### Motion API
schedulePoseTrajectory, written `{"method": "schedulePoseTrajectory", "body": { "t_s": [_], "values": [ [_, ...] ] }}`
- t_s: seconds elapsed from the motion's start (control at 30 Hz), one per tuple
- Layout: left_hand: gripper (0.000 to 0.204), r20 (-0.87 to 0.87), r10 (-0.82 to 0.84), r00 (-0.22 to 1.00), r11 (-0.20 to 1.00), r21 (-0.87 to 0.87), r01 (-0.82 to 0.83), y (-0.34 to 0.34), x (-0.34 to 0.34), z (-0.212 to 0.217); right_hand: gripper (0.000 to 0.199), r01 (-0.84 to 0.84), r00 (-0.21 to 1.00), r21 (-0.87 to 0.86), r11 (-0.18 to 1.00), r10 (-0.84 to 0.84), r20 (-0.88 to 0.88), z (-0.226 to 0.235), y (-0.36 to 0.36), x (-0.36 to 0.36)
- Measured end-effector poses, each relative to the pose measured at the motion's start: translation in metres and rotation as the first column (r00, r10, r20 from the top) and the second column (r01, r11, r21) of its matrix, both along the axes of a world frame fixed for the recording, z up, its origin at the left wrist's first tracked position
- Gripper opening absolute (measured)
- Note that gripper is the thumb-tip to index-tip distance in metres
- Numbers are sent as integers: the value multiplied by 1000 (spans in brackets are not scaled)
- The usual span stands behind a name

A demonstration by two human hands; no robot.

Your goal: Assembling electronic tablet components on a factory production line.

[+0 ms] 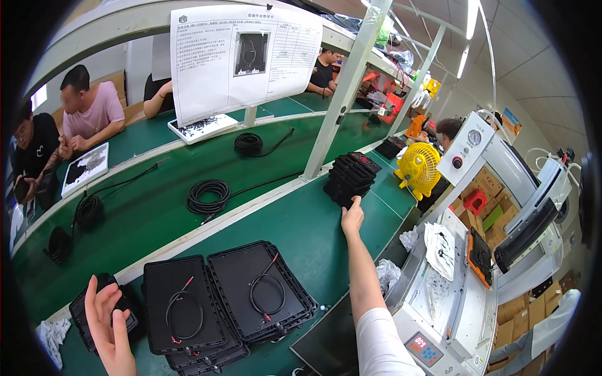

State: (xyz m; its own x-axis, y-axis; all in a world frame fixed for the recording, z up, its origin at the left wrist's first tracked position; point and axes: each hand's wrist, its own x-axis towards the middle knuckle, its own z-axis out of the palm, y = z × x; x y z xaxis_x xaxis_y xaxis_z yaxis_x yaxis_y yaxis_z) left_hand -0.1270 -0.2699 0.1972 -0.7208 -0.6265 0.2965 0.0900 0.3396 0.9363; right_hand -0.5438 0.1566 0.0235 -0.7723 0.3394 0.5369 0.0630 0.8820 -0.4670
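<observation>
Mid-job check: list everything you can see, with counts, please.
Bench: one, green, foreground
Belt: one, green, beyond bench
Flat cases: two stacks, black, on bench
Cable loops: two, black with red ends, atop stacks
Block stack: one, black, bench's far part
Black piece: one, black, bench's left
Cable coils: several, black, on belt
Trays: two, white, beyond belt
Sheet: one, white, hanging above belt
Fan: one, yellow, beyond block stack
Machine: one, mostly white, right
Boxes: several, brown, far right
Co-workers: several, mixed clothing, background
Left hand: one, bare, at black piece
Right hand: one, bare, at block stack
</observation>
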Motion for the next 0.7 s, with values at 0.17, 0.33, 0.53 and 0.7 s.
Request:
{"method": "schedulePoseTrajectory", "body": {
  "t_s": [0.17,0.33,0.53,0.7],
  "values": [
    [46,-12,-3,1000,1000,3,3,2,-2,1,45,-34,999,-35,999,33,-32,0,0,-3],
    [45,-16,29,999,1000,-7,-29,-3,-1,2,33,24,1000,-186,982,-23,7,1,-12,5],
    [45,-27,8,1000,1000,11,-7,-7,4,3,30,59,994,-100,993,-68,-81,-5,-13,21],
    [45,-28,-28,999,999,33,29,-7,4,1,32,145,980,-130,981,-161,-121,-5,0,28]
  ]
}}
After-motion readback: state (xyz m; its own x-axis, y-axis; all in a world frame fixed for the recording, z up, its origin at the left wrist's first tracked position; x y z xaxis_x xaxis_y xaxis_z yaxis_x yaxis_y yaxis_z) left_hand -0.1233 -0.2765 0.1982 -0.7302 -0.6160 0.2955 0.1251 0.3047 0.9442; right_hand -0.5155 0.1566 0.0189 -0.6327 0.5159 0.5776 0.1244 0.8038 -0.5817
